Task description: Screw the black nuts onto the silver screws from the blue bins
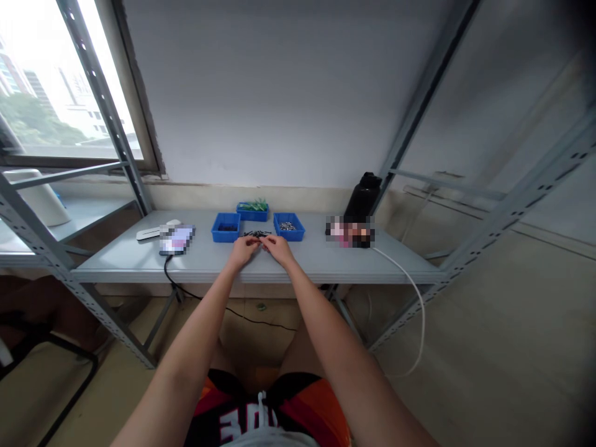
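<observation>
Left hand (244, 252) and right hand (278, 250) close together at dark parts (257, 233), fingers bent; from afar, I cannot tell either's grip. Blue bins (226, 237) just beyond.

Looks forward and down from the person's head, squarely facing the wall (279, 112) behind the counter (321, 261). Takes in the shorts (321, 403) at the bottom edge, forearms (316, 316) leading upward, left hand (243, 250) and right hand (279, 248) near the middle. Covers, wide-angled, both counter ends, the window (46, 118) at upper left and the metal frame (428, 87) on either side.
</observation>
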Demonstrator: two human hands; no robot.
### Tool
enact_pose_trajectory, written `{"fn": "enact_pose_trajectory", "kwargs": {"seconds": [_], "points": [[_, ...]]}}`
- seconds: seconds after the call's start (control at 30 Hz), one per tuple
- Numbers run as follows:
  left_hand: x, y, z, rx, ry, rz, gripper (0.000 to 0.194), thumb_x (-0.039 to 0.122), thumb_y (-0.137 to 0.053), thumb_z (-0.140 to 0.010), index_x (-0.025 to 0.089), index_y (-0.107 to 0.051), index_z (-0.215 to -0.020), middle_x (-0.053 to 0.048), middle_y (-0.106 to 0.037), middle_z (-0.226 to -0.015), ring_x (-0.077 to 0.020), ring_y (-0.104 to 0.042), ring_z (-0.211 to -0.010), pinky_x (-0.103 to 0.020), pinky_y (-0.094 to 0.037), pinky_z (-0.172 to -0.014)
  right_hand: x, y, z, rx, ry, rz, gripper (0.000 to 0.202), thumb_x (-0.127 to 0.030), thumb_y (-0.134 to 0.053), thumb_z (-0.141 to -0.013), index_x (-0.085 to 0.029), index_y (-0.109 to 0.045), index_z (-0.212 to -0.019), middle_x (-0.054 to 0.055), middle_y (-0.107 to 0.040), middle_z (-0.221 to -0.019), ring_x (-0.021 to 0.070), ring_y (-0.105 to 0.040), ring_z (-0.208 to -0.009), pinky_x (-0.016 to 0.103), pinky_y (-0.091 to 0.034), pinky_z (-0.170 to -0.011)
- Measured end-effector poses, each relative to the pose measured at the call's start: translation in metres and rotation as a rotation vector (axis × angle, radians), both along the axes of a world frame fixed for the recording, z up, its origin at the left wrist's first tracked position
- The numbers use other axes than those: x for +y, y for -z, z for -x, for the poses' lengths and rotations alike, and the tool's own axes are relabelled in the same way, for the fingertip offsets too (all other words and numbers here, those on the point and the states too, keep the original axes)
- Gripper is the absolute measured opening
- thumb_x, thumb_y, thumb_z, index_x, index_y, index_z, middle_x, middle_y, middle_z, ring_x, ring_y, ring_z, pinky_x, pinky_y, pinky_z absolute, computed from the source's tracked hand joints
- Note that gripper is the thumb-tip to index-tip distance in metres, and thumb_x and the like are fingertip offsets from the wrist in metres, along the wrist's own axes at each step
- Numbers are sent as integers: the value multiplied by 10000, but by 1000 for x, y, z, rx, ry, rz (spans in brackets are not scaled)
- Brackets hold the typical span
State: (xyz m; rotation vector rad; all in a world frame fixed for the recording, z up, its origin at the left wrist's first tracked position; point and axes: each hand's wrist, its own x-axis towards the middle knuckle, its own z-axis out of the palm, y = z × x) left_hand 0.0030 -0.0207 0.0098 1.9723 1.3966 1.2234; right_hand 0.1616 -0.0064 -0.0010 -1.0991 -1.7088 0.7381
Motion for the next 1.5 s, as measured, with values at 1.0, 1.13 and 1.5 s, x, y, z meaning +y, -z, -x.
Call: {"fn": "enact_pose_trajectory", "kwargs": {"seconds": [1.0,1.13,1.5], "points": [[-5,-4,-2,-166,-56,74,223,200,-616,-779,113,-749,-935,-114,-759,-923,-214,-690,-864,-319,-513,-836,11,11,-1,86,25,18,150,-317,-550,-799,-193,-635,-802,23,-678,-714,167,-630,-691,273,-483,-681],[-5,-6,-3,-182,-65,46,209,228,-628,-787,109,-748,-910,-116,-756,-908,-207,-683,-847,-303,-506,-819,9,8,0,108,29,20,181,-342,-545,-824,-190,-643,-833,15,-666,-684,153,-614,-649,258,-480,-657],[7,-48,34,240,-464,-181,240,296,-539,-875,183,-710,-1000,-99,-712,-930,-232,-630,-908,-316,-457,-838,10,6,0,91,101,54,196,-339,-538,-848,-197,-673,-856,5,-670,-678,132,-584,-602,247,-468,-644]]}}
